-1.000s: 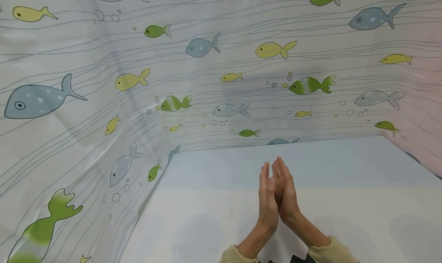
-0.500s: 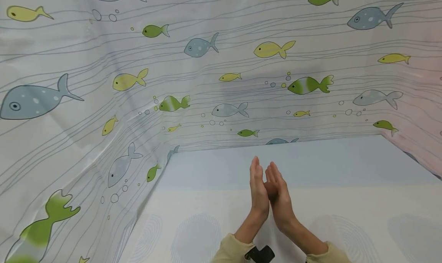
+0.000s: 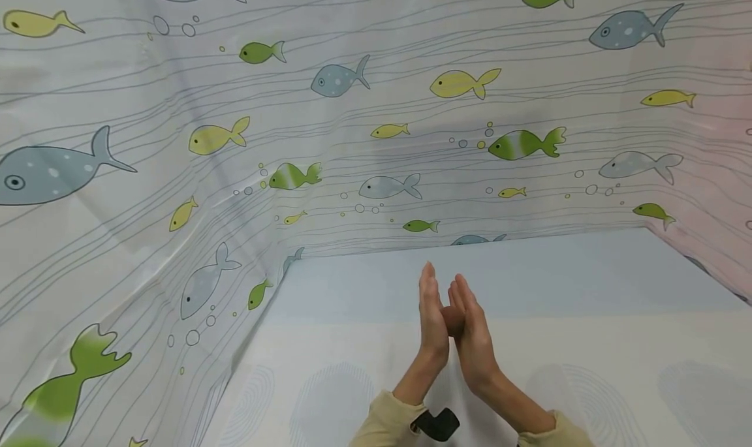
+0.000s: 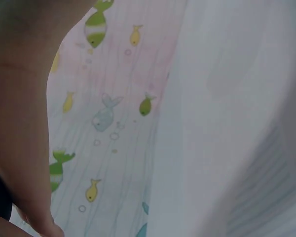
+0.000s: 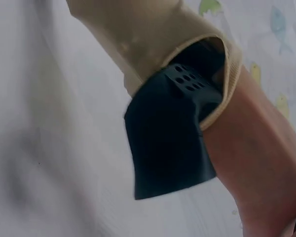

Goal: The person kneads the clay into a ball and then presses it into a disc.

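Note:
A round brown ball (image 3: 453, 321), its material too small to tell, is pressed between two upright palms in the head view. On its left side my left hand (image 3: 433, 326) lies flat against it, fingers straight and pointing up. My right hand (image 3: 478, 346) presses from the other side, also with straight fingers. Neither hand curls round the ball. In the left wrist view a bare forearm (image 4: 19, 133) fills the left edge and the ball does not show. The right wrist view has a beige sleeve (image 5: 138, 29) and bare wrist, with no ball visible.
A white and pale blue tabletop (image 3: 329, 290) lies below the hands. Behind and to the left hangs a sheet (image 3: 352, 153) printed with fish. A black wrist device (image 3: 437, 424) sits at the left cuff.
Both hands have shifted left together. The left hand, lower at first, has slid up level with or above the right one. The ball between the palms shows more plainly now.

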Demonstrator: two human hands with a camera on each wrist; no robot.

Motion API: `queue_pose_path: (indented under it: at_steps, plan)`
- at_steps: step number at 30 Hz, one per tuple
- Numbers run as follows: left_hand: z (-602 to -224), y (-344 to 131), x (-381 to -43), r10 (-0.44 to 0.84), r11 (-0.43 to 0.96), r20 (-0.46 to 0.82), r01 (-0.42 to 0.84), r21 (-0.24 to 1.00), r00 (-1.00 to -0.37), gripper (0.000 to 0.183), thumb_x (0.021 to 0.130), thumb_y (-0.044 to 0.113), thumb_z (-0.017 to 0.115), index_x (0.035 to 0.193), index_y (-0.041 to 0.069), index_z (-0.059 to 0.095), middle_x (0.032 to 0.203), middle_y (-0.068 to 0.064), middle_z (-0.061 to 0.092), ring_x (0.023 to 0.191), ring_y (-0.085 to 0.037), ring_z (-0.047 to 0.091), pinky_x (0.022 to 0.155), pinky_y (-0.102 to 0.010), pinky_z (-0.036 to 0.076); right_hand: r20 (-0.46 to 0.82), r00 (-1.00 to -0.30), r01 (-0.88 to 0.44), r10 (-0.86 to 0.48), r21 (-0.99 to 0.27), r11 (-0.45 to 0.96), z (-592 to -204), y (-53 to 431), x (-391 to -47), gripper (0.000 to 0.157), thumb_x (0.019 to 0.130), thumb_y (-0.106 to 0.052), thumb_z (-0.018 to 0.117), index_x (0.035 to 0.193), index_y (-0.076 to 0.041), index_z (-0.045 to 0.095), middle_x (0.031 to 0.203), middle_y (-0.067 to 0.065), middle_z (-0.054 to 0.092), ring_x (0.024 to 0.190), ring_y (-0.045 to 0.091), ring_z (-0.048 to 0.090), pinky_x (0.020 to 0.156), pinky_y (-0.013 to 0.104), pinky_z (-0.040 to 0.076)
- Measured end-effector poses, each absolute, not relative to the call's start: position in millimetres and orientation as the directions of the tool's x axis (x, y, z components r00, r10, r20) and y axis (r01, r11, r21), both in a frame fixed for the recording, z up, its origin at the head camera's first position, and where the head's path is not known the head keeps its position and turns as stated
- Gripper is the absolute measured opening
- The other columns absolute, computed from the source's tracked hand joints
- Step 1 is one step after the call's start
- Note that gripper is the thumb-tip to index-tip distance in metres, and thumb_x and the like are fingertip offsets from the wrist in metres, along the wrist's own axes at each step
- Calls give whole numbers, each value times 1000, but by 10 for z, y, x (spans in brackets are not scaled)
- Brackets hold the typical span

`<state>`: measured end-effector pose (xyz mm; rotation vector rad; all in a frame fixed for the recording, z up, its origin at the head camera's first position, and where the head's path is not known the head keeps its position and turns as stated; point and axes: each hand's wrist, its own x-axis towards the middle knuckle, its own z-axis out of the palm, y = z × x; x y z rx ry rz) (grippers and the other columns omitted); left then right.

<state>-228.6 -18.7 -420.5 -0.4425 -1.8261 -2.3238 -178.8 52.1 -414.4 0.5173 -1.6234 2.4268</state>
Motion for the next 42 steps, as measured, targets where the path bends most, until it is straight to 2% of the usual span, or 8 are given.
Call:
queue_pose_path:
  at_steps: [2,4,19,26,33,36,40,42]
  plan:
    - [-4249,-188,-2275,81,-247,317,289,925,-945,66,104,44,28,158,8,15,165,-9,15,152,-25,12,122,-49,8,366,-930,-327,-34,-864,-383,-4154,523,-1805,64,108,-40,13,158,-3,-4,166,11,-5,151,35,-5,122,47,2]
    - [-4292,-185,-2256,96,-240,315,285,928,-944,66,104,44,28,158,9,16,164,-8,17,152,-24,13,121,-50,9,356,-934,-321,-25,-869,-377,-4171,530,-1828,65,108,-41,14,158,-4,-4,166,11,-4,152,33,-5,120,53,-2]
    - [-4465,-106,-2061,197,-185,338,304,935,-920,64,104,41,24,158,8,15,164,-6,19,151,-22,16,120,-50,12,268,-963,-260,32,-891,-373,-4285,646,-2029,67,106,-45,17,160,-14,-6,166,6,-5,153,27,-5,121,49,-3]
    - [-4394,-111,-1984,215,-240,347,295,925,-913,64,103,41,21,158,10,15,165,-6,16,152,-20,14,121,-41,14,258,-964,-265,69,-892,-365,-4310,690,-2109,67,106,-45,19,160,-15,-6,166,3,-4,153,22,-4,122,44,-4]
    - [-4288,-137,-1922,212,-288,395,329,899,-894,65,102,41,22,158,8,13,165,-10,12,152,-24,10,114,-17,21,259,-963,-267,73,-885,-382,-4331,739,-2173,67,106,-45,16,159,-13,-8,166,4,-9,152,23,-9,121,43,-7]
    - [-4248,-151,-1914,203,-283,409,347,894,-890,65,102,40,22,158,9,13,165,-8,13,153,-23,9,117,-25,19,249,-966,-256,71,-881,-398,-4338,739,-2175,67,106,-46,16,159,-14,-9,166,5,-10,152,23,-10,121,44,-7]
    - [-4234,-153,-1928,182,-232,400,356,905,-898,64,102,40,22,158,10,16,164,-4,17,152,-21,12,120,-47,12,239,-969,-242,59,-885,-398,-4342,702,-2142,67,106,-47,16,160,-14,-7,166,5,-9,153,23,-8,122,44,-6]
    - [-4248,-145,-1941,172,-203,388,353,913,-905,64,102,41,22,158,11,17,164,-3,19,152,-21,13,120,-52,10,246,-968,-244,47,-887,-391,-4337,679,-2118,67,106,-47,16,160,-14,-6,166,5,-7,153,23,-6,122,45,-4]
